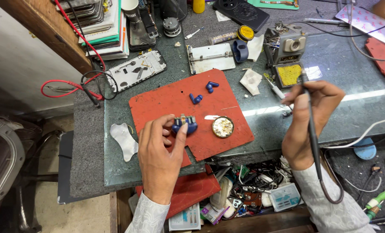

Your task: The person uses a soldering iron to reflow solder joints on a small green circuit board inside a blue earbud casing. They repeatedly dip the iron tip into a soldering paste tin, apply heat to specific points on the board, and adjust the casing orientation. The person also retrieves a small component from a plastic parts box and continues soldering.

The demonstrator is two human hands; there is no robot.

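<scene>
The left hand (160,149) pinches a small blue earbud housing (185,124) between thumb and fingers, over the near part of the red mat (166,101). Just right of it on the mat sits a round tin of brass wool (223,127). Off the mat's right edge, the right hand (311,114) is closed around a soldering iron (309,112). Two blue earbuds (203,92) lie toward the mat's far side; beyond its far right corner stands the iron stand with yellow sponge (287,54)

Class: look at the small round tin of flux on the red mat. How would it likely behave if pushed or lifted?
The round tin sits flat and low on the red mat, so it would probably slide, not tip. It looks small, likely light. It is open, so tilting it might spill the contents.
</scene>
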